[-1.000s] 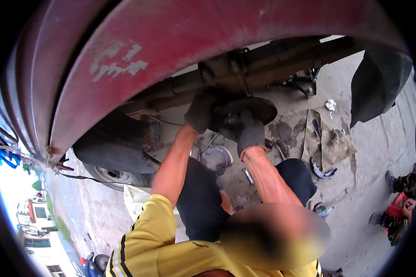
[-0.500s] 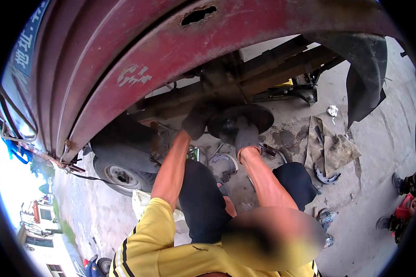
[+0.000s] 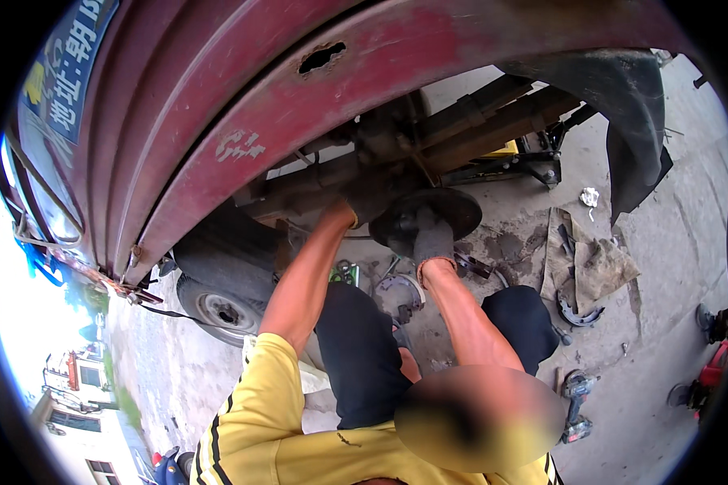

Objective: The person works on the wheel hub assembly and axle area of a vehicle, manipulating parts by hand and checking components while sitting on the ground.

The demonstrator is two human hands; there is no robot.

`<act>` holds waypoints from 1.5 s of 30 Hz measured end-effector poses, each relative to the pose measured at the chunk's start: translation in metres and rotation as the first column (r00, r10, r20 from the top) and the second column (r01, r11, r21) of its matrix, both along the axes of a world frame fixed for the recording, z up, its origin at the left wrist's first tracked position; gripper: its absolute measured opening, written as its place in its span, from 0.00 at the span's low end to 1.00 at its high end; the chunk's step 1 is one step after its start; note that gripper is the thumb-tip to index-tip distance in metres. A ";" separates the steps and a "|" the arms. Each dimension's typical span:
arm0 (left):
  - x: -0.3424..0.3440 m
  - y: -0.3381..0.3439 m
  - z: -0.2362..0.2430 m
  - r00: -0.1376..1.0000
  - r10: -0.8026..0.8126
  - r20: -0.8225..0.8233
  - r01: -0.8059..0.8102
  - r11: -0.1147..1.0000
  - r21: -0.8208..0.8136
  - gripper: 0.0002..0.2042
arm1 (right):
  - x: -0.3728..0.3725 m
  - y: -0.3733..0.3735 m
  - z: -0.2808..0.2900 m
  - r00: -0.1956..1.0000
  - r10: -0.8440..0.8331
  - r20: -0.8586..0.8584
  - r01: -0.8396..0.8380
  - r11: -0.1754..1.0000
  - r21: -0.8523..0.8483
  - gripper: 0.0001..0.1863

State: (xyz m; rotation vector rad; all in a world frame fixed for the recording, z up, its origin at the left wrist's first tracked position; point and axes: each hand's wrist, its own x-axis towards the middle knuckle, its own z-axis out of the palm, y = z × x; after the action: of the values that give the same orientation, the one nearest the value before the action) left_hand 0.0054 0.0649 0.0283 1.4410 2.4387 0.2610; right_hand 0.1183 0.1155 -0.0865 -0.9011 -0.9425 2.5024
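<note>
A dark round brake backing plate (image 3: 466, 217) sits at the end of the axle under the red vehicle body (image 3: 396, 61). My right hand (image 3: 434, 239), in a grey glove, is at the front of this plate near its hub. Its fingers look curled, but shadow hides what is in them. My left hand (image 3: 370, 199), in a dark glove, reaches in behind the plate's upper left edge, its fingers lost in the dark. Below the plate, a curved brake shoe (image 3: 403, 291) lies on the ground between my knees.
On the ground to the right are a brown cloth (image 3: 597, 268), another brake shoe (image 3: 581, 314) and a cordless power tool (image 3: 577, 404). A black mudflap (image 3: 632, 133) hangs at upper right. A wheel (image 3: 225, 309) stands at left. Another person's shoe (image 3: 681, 395) shows at far right.
My left hand has moved right and deeper behind the plate's upper edge. My right hand stays at the plate's front. The view has shifted slightly.
</note>
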 end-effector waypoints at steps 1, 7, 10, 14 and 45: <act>-0.001 0.003 -0.002 0.999 -0.040 0.014 0.040 0.999 0.006 0.18 | -0.001 0.003 -0.005 1.000 0.001 0.006 -0.002 1.000 0.019 0.21; -0.031 -0.019 -0.031 0.987 -0.154 -0.036 0.157 0.984 0.082 0.21 | 0.002 -0.007 0.018 1.000 -0.017 0.011 0.018 0.995 -0.096 0.22; 0.008 0.003 0.004 0.953 -0.207 -0.223 0.213 0.977 0.005 0.20 | -0.001 -0.002 -0.003 1.000 0.016 -0.011 -0.016 0.999 -0.030 0.21; 0.002 0.002 0.011 0.980 -0.148 -0.135 0.144 0.989 -0.044 0.19 | 0.002 -0.004 0.004 0.998 0.046 -0.031 -0.047 0.998 -0.051 0.21; 0.004 -0.039 -0.033 0.934 -0.264 0.240 0.086 0.820 0.566 0.29 | -0.013 0.094 0.089 0.983 0.076 0.165 -0.114 -0.446 0.888 0.18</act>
State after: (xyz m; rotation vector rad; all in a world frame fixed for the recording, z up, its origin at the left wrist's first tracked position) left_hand 0.0096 0.0258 -0.0051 1.6738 2.0333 1.1339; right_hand 0.1051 0.2097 0.0020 -0.0306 -2.5473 0.5201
